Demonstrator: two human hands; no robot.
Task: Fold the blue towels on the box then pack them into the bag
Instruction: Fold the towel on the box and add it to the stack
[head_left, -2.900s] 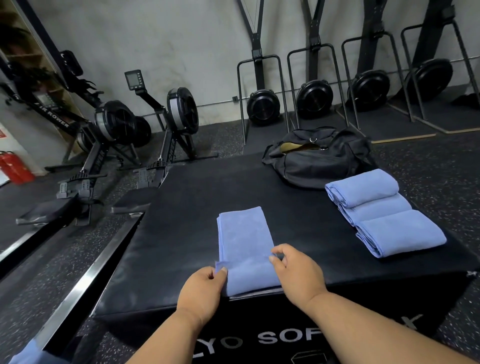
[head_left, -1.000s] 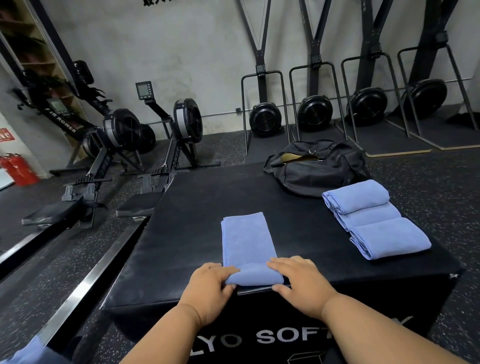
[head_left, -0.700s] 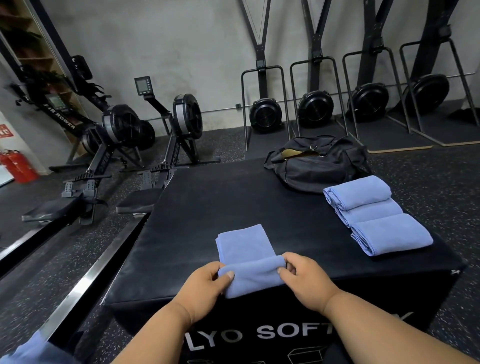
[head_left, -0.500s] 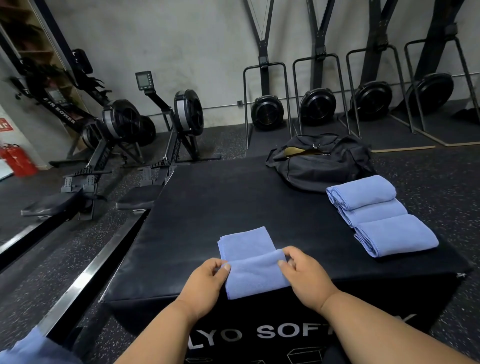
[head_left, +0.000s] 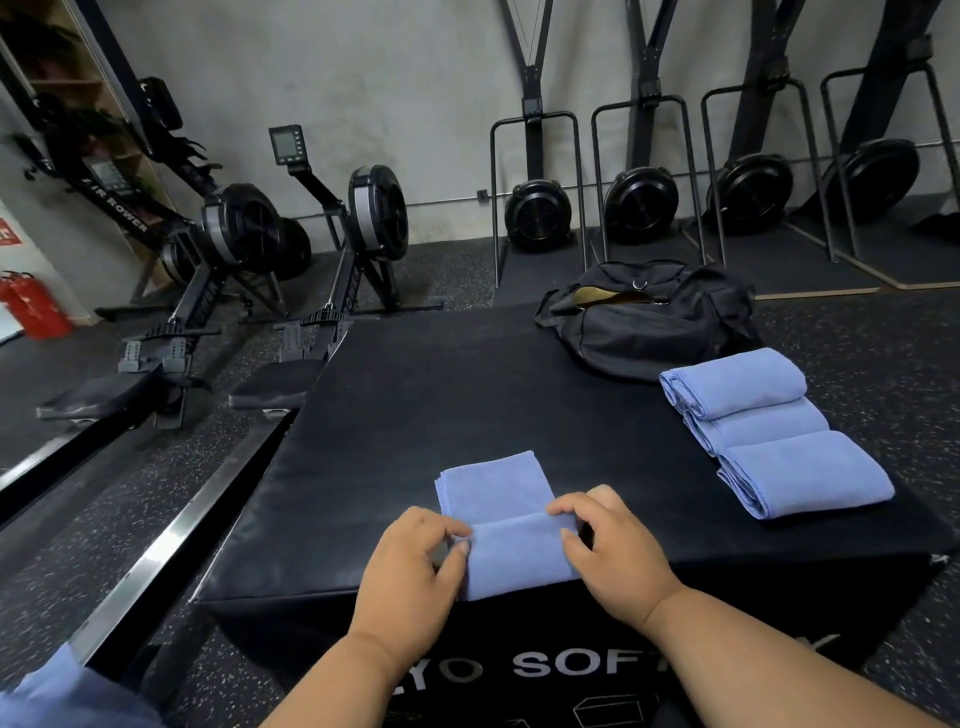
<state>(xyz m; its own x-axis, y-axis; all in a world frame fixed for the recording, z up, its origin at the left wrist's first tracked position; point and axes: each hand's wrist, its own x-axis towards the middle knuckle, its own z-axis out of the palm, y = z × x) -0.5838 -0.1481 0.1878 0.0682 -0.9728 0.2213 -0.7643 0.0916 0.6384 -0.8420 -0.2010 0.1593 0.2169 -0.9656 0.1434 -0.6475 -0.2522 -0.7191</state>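
A blue towel (head_left: 498, 499) lies at the near edge of the black soft box (head_left: 415, 415), its near part folded over the rest. My left hand (head_left: 410, 577) pinches the folded flap's left end. My right hand (head_left: 613, 551) pinches its right end. Three folded blue towels (head_left: 774, 436) lie in a row on the box's right side. A black bag (head_left: 649, 322) sits at the far right corner with its top open, showing a tan lining.
Rowing machines (head_left: 239, 244) stand on the floor to the left, one seat close to the box's left corner. More black machines (head_left: 644, 202) stand upright along the back wall. A red fire extinguisher (head_left: 31, 306) is at the far left.
The long towel strip has been folded from its near end toward the far end, so it is now much shorter. Both hands have moved with the fold and still hold its ends.
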